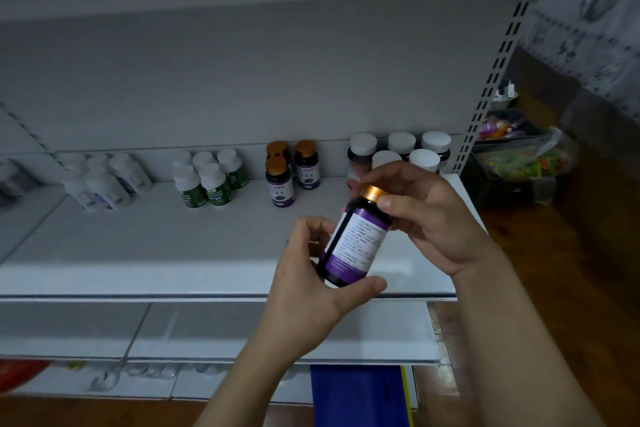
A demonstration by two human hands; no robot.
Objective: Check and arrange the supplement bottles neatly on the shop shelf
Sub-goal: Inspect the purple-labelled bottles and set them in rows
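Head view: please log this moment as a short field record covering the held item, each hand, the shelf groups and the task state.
held item: gold-capped bottle, dark, purple-and-white label, tilted above the shelf front
left hand: grips the bottle's base
right hand: fingers curled round the gold cap
shelf: white, bottles grouped along the back
groups, left to right: white bottles; green-label bottles; three gold-capped purple-label bottles; white-capped dark bottles
task state: bottle being checked, not yet set down
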